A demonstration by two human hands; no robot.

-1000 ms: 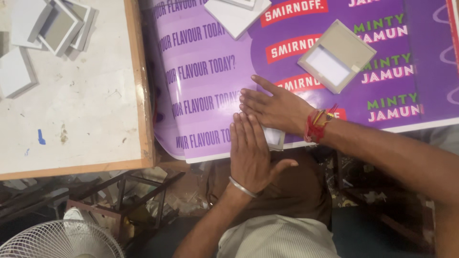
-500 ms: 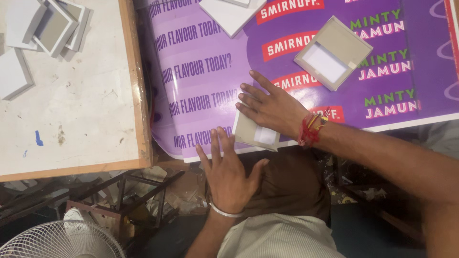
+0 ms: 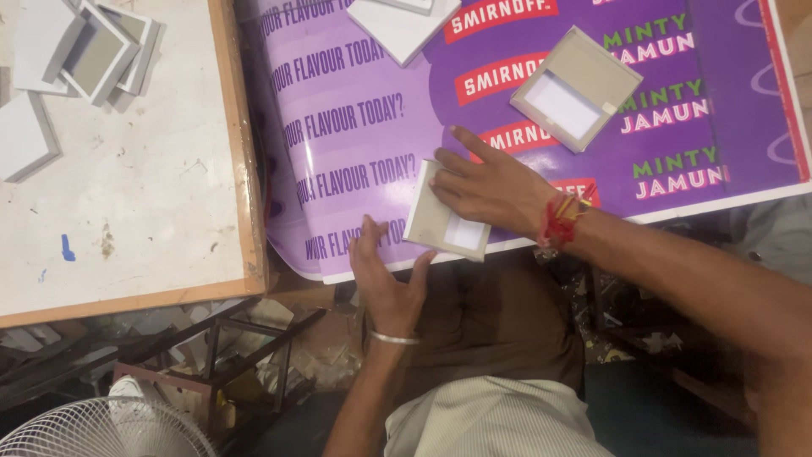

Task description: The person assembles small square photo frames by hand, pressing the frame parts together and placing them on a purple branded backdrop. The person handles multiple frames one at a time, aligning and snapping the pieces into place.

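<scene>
A small grey cardboard box piece with a white patch (image 3: 444, 222) lies at the near edge of a purple printed sheet (image 3: 355, 127). My right hand (image 3: 491, 184), with red thread at the wrist, rests flat on the piece's far side and presses it down. My left hand (image 3: 385, 271), with a thin metal bangle, sits just left of and below the piece, fingers spread, thumb near its lower edge. A second grey box tray with a white inside (image 3: 575, 89) lies farther right on the sheet.
A white wooden-edged table (image 3: 127, 195) stands to the left with several white and grey box pieces (image 3: 85, 51). A white card (image 3: 402, 25) lies at the sheet's far edge. A fan (image 3: 101, 432) and a metal frame (image 3: 211, 355) sit on the floor below.
My left hand has slid off the box piece, down and to the left, uncovering it. My right hand stays on the piece, which now shows fully at the sheet's edge.
</scene>
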